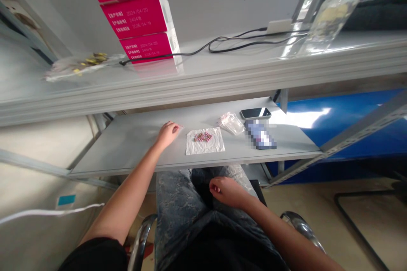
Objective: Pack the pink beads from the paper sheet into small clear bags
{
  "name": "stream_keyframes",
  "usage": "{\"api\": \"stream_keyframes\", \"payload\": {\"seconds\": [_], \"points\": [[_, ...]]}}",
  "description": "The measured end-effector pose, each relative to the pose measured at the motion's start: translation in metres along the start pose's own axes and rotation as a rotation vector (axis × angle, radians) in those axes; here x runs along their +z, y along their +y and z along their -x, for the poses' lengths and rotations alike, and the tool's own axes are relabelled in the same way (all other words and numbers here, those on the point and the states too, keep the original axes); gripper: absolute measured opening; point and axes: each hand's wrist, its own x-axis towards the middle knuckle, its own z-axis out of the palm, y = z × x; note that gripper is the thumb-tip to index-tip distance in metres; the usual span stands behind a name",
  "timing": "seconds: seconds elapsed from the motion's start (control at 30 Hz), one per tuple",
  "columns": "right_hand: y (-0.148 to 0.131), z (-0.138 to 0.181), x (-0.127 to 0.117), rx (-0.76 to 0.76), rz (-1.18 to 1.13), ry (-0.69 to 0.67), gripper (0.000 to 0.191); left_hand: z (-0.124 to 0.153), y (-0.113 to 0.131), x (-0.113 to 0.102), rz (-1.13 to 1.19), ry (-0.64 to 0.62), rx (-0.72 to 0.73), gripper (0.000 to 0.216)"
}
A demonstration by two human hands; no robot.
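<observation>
Pinkish beads (203, 136) just right of curled left fingers (172, 124), beyond curled right fingers (215, 181), both grips unclear

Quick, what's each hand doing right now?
Left hand: curled beside clear plastic; can't tell whether it's gripping it.
Right hand: loosely closed above the lap, nothing visible in it.

Free lane: the desk (127, 146) left of the left hand (168, 134)
Sheet (218, 144), bags (231, 123), phone (255, 113) and packet (261, 136) crowd the right; the shelf (203, 82) bars the far side.
</observation>
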Motion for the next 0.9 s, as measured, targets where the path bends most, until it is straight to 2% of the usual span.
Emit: {"api": "stream_keyframes", "payload": {"seconds": [0.1, 0.2, 0.43, 0.9], "points": [[0.0, 0.001, 0.004, 0.005, 0.009, -0.019, 0.015, 0.007, 0.004, 0.006, 0.018, 0.005, 0.046, 0.023], [-0.001, 0.002, 0.007, 0.018, 0.012, -0.027, 0.014, 0.015, 0.003, 0.013, -0.018, 0.023, 0.039, 0.031], [0.0, 0.003, 0.013, 0.02, 0.061, -0.033, 0.016, 0.023, -0.007, 0.027, -0.114, -0.03, -0.017, 0.045], [-0.001, 0.002, 0.014, 0.066, 0.029, -0.16, 0.021, 0.02, -0.002, 0.028, -0.336, -0.165, -0.057, 0.048]]}}
